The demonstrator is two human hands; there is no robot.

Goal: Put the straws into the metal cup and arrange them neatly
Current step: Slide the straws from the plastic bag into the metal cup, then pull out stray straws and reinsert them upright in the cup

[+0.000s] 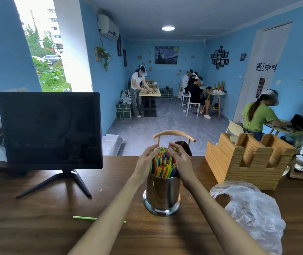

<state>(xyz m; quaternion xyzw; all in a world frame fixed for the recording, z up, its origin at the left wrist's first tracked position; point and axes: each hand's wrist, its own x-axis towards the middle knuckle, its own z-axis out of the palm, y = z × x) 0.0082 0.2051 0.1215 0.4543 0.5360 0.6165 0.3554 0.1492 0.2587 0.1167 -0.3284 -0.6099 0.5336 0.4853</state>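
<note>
metal cup (161, 194): upright on the brown desk (36, 218), centre, shiny
straws (163, 162): multicoloured bundle standing in the cup, tops fanning above the rim
left hand (145, 162): cupped against the left side of the bundle, fingers curled over the tops
right hand (181, 161): pressed to the right side, fingers bent over the straw tips
loose green straw (84, 217): flat on the desk, left of the cup, partly hidden by the left forearm
plastic bag (251, 212): crumpled, right of the cup
monitor (49, 129): dark, far left
wooden holder (248, 159): behind the bag
</note>
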